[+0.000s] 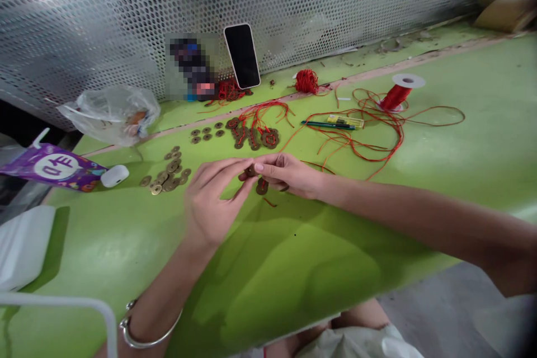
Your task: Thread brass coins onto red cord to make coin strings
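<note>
Both hands meet over the middle of the green table. My left hand (216, 193) pinches bronze-coloured coins (250, 170) between thumb and fingertips. From the other side, my right hand (289, 173) grips the same coins with thumb and forefinger. Below the fingers hangs another coin (262, 186) with red cord through it; the fingers hide part of the bunch. A short piece of red cord (269, 202) lies just under the hands. Loose coins (170, 179) are heaped left of my left hand. Beyond the hands lie coins tied with red cord (251, 137).
A smartphone (243, 56) leans on the perforated metal panel (319, 5). To the right are a red cord spool (396, 97), tangled cord, and a green pen-like tool (329, 125). A red cord ball (306, 81) sits behind. Leftward lie a plastic bag (113, 112) and purple packet (62, 168).
</note>
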### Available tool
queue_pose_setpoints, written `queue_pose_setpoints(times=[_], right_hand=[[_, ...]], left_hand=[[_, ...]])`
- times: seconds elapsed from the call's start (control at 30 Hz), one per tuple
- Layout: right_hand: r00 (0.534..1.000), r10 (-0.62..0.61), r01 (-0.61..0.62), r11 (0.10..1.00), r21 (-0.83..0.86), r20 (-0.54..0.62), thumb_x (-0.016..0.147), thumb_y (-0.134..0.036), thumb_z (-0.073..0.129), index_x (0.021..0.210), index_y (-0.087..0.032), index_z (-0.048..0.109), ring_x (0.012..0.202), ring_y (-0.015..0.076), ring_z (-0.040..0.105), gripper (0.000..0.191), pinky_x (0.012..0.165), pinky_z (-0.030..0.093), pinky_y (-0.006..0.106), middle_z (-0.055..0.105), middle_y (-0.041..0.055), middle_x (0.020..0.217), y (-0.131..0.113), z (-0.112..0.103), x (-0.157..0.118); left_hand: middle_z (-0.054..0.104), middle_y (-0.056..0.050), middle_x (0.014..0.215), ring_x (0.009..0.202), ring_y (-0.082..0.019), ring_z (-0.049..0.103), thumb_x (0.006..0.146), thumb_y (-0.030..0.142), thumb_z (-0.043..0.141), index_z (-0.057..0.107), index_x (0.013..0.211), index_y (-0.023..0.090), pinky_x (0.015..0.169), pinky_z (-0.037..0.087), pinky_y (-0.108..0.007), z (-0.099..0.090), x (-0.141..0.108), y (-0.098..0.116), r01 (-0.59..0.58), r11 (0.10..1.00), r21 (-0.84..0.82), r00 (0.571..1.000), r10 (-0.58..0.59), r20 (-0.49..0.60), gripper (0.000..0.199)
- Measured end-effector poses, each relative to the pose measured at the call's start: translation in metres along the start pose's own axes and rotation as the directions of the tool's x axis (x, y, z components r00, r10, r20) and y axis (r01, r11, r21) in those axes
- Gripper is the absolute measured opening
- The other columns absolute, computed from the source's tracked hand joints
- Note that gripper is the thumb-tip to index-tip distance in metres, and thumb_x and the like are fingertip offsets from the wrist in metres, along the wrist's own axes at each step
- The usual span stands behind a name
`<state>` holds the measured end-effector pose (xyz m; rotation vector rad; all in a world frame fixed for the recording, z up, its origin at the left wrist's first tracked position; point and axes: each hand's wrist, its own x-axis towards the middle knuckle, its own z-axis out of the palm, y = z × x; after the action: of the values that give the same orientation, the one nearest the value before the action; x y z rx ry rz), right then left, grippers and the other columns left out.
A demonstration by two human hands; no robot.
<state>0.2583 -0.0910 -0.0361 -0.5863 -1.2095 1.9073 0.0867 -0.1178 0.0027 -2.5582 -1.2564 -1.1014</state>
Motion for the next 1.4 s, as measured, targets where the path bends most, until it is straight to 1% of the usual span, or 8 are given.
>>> queue_pose_setpoints(times=[0.1, 0.17, 0.23, 0.57, 0.77, 0.93, 1.3, 1.4], right_hand=[[1.0, 0.007, -0.008, 1.0, 0.03, 0.015, 0.074, -0.049, 0.071, 0.091, -0.015, 0.065, 0.042, 0.004, 0.013, 0.039, 0.041, 0.009, 0.023, 0.037, -0.0106, 0.048, 0.0008, -0.0011, -0.0008], [0.999, 0.016, -0.018, 0.999, 0.044, 0.029, 0.075, -0.049, 0.071, 0.091, -0.014, 0.064, 0.042, 0.0044, 0.013, 0.039, 0.041, 0.008, 0.023, 0.026, -0.0121, 0.046, 0.0015, -0.0021, -0.0013], [0.999, 0.025, -0.027, 0.998, 0.051, 0.045, 0.075, -0.049, 0.071, 0.092, -0.014, 0.064, 0.042, 0.0045, 0.013, 0.04, 0.042, 0.008, 0.023, 0.022, -0.0122, 0.047, 0.002, -0.0031, -0.0016], [0.996, 0.054, -0.06, 0.994, 0.089, 0.066, 0.077, -0.047, 0.07, 0.092, -0.016, 0.061, 0.044, 0.0052, 0.011, 0.035, 0.043, 0.008, 0.023, 0.02, -0.0108, 0.052, 0.0018, -0.0033, -0.003], [0.994, 0.046, -0.055, 0.993, 0.103, 0.095, 0.08, -0.043, 0.068, 0.092, -0.017, 0.063, 0.044, 0.0053, 0.011, 0.029, 0.042, 0.012, 0.021, 0.019, -0.0107, 0.051, 0.0022, -0.0037, -0.0044], [0.994, 0.046, -0.054, 0.995, 0.084, 0.097, 0.08, -0.043, 0.068, 0.09, -0.017, 0.064, 0.044, 0.0051, 0.01, 0.028, 0.042, 0.011, 0.021, 0.018, -0.0106, 0.051, 0.001, -0.0024, -0.0052], [0.994, 0.045, -0.05, 0.998, 0.045, 0.102, 0.081, -0.044, 0.067, 0.093, -0.013, 0.064, 0.044, 0.0047, 0.011, 0.033, 0.042, 0.011, 0.023, 0.024, -0.0109, 0.051, 0.0015, -0.0023, -0.005], [0.993, 0.029, -0.036, 0.998, 0.059, 0.114, 0.083, -0.042, 0.066, 0.094, -0.012, 0.064, 0.044, 0.0043, 0.011, 0.032, 0.042, 0.011, 0.022, 0.026, -0.0107, 0.052, 0.0023, -0.0026, -0.0049]], left_hand=[[0.071, -0.003, 0.101, 0.09, -0.02, 0.065, 0.084, 0.023, 0.066, 0.067, 0.104, 0.027, 0.083, 0.054, -0.039, -0.001, 0.001, -0.0003, -0.029, 1.0, -0.006, 0.999, 0.029, -0.03, 0.021], [0.07, -0.003, 0.101, 0.091, -0.02, 0.065, 0.084, 0.023, 0.066, 0.067, 0.104, 0.027, 0.083, 0.054, -0.039, -0.0019, 0.0015, 0.0002, -0.026, 1.0, -0.013, 0.999, 0.025, -0.042, 0.021], [0.07, -0.003, 0.1, 0.091, -0.02, 0.065, 0.084, 0.025, 0.066, 0.067, 0.104, 0.028, 0.084, 0.054, -0.039, -0.0026, 0.0016, 0.0011, -0.011, 1.0, -0.02, 0.999, 0.01, -0.043, 0.02], [0.069, -0.003, 0.101, 0.087, -0.018, 0.065, 0.084, 0.028, 0.065, 0.067, 0.104, 0.028, 0.077, 0.056, -0.035, -0.0051, -0.0023, 0.0046, 0.047, 0.996, -0.073, 0.997, -0.052, -0.062, 0.019], [0.069, -0.003, 0.1, 0.092, -0.019, 0.063, 0.086, 0.028, 0.064, 0.068, 0.103, 0.027, 0.083, 0.055, -0.037, -0.0056, -0.0006, 0.0061, 0.043, 0.997, -0.059, 0.999, -0.045, -0.029, 0.018], [0.068, -0.003, 0.101, 0.094, -0.021, 0.062, 0.087, 0.03, 0.061, 0.068, 0.103, 0.03, 0.08, 0.055, -0.037, -0.0059, -0.0001, 0.0072, 0.076, 0.997, -0.02, 0.997, -0.076, 0.027, 0.018], [0.066, -0.004, 0.093, 0.085, -0.019, 0.063, 0.083, 0.023, 0.066, 0.067, 0.098, 0.024, 0.067, 0.056, -0.032, -0.0017, -0.0019, 0.0026, -0.052, 0.998, -0.022, 0.996, 0.051, -0.072, 0.015], [0.066, -0.005, 0.094, 0.086, -0.02, 0.064, 0.082, 0.021, 0.066, 0.066, 0.097, 0.022, 0.065, 0.056, -0.031, -0.0008, -0.0018, 0.0012, -0.064, 0.997, -0.035, 0.996, 0.062, -0.071, 0.014]])
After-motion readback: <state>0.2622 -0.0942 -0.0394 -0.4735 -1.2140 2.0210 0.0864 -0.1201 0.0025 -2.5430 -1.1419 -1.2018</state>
